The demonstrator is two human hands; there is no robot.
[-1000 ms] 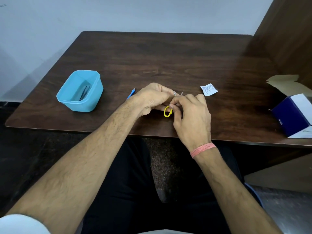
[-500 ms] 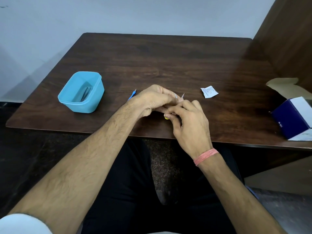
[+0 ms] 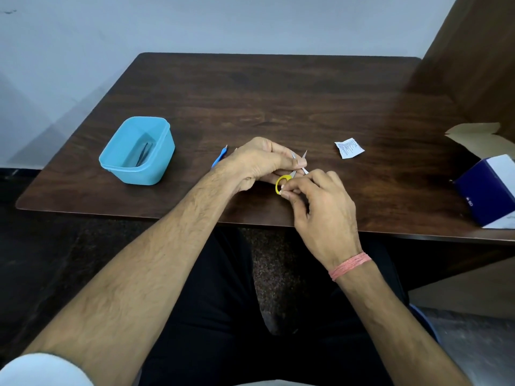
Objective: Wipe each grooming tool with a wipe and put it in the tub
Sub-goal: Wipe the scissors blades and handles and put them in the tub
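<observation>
At frame centre, the left hand (image 3: 257, 162) pinches the open blades of small scissors (image 3: 298, 162); the right hand (image 3: 320, 201) pinches their yellow ring. The exposed points could prick a finger if either grip slips. The tub (image 3: 156, 174) sits left-centre on the bench (image 3: 278, 101), with a clear path to it.

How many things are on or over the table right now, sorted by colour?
Blue: 3, the tub, the blue-handled tool, the box
Yellow: 1, the scissors held by the left hand and right hand
White: 1, the torn sachet
Dark: 1, the tweezers in the tub
Total: 6
</observation>
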